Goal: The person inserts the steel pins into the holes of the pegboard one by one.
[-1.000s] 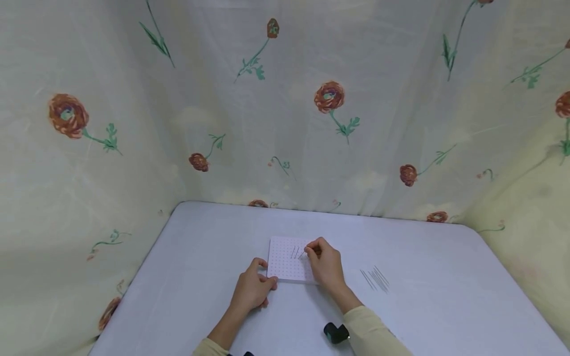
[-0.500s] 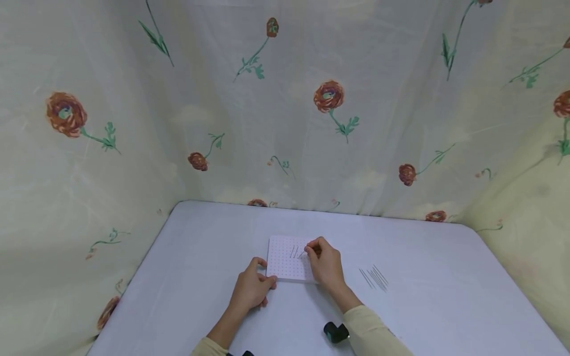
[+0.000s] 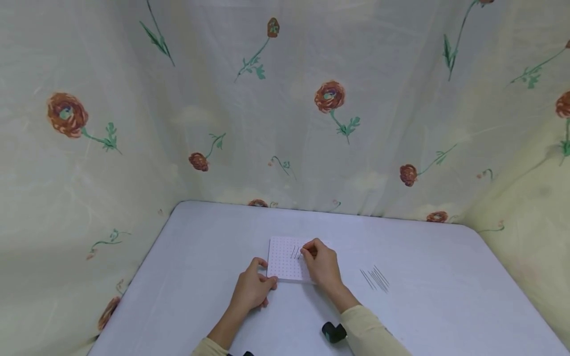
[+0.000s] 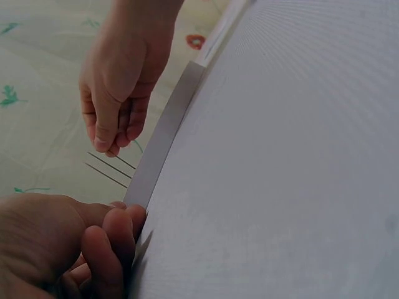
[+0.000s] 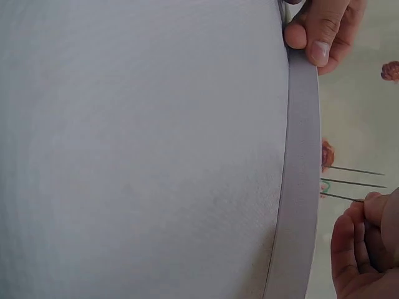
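Observation:
A white square board (image 3: 285, 271) with a grid of small holes lies on the table. My left hand (image 3: 251, 288) holds its near left corner, thumb and curled fingers at the edge. Two thin metal rods (image 3: 295, 252) stand up from the board, side by side. Thumb and forefinger of my right hand (image 3: 324, 266) pinch the top of a third thin rod (image 5: 340, 197), whose lower end is at the board's surface. In the right wrist view this rod runs nearly parallel to the two standing rods (image 5: 355, 183). The right hand partly covers the board's right side.
Several loose thin rods (image 3: 375, 279) lie on the white table (image 3: 427, 296) to the right of the board. A black device (image 3: 334, 333) is by the right sleeve. A flowered curtain (image 3: 285, 123) hangs behind and along the sides of the table.
My right hand has moved slightly left over the board, and the rod it pinches has gone from slanted to more upright. The left hand has stayed at the corner.

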### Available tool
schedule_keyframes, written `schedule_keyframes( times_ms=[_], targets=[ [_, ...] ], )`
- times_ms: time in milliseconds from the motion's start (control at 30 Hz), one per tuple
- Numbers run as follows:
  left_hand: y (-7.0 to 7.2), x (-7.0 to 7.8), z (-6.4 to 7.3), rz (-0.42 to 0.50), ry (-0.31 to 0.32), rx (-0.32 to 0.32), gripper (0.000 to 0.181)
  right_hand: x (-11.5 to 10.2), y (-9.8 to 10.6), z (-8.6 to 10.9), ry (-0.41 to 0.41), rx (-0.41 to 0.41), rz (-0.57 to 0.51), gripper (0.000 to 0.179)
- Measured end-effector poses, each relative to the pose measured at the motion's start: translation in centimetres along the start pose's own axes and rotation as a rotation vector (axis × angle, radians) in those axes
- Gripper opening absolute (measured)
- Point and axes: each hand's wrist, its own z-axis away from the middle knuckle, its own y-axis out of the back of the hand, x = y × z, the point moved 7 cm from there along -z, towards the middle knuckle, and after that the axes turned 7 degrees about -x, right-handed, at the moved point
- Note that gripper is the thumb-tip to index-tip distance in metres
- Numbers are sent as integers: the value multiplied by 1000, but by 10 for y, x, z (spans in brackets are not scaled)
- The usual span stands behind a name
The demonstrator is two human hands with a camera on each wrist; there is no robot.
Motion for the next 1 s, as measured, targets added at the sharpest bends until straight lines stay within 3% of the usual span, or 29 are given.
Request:
schedule_keyframes(
  times_ms=[267, 433, 700, 833, 1000],
  targets=[
    [-2, -2, 0, -4, 6, -3, 42, 6, -3, 1, -16, -53, 11, 5],
    [-2, -2, 0, -4, -9, -5, 42, 14, 8, 6, -55, -57, 10, 6],
    [1, 1, 0, -3, -16, 6, 44, 47, 66, 5, -156, 17, 47, 12],
    [0, 0, 0, -2, 0, 6, 45, 74, 100, 7, -233, 10, 97, 19],
    [-2, -1, 0, -12, 7, 0, 45, 111, 133, 24, -303, -47, 151, 28]
  ],
)
